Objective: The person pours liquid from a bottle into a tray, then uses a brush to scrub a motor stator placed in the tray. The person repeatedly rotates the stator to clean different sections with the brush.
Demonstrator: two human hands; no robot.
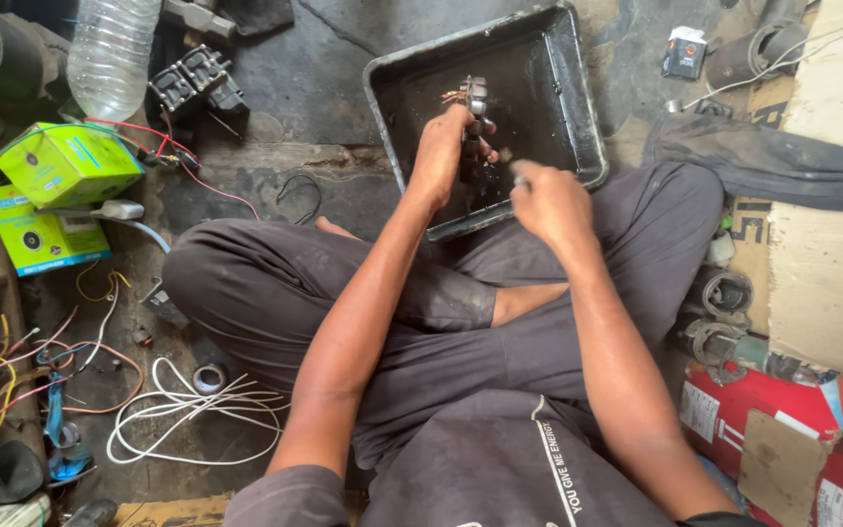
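Far left: green boxes [65,161], clear plastic bottle [109,54], coiled white wire [192,415] on the floor. Centre: left hand [446,146], grip closed around a small metal part with copper wires [473,96], held over the black tray [578,98]. Beside it: right hand [548,200], fisted; contents impossible to tell.

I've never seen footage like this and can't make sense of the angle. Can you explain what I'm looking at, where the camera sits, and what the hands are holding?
The camera sits on a person's head and looks down at their own crossed legs and two bare arms. They sit on a cluttered workshop floor. The left hand holds a small metal part with copper-coloured bits over a black metal tray. The right hand is closed on something too small to make out. Around them lie green boxes, a coil of white wire and a clear plastic bottle.
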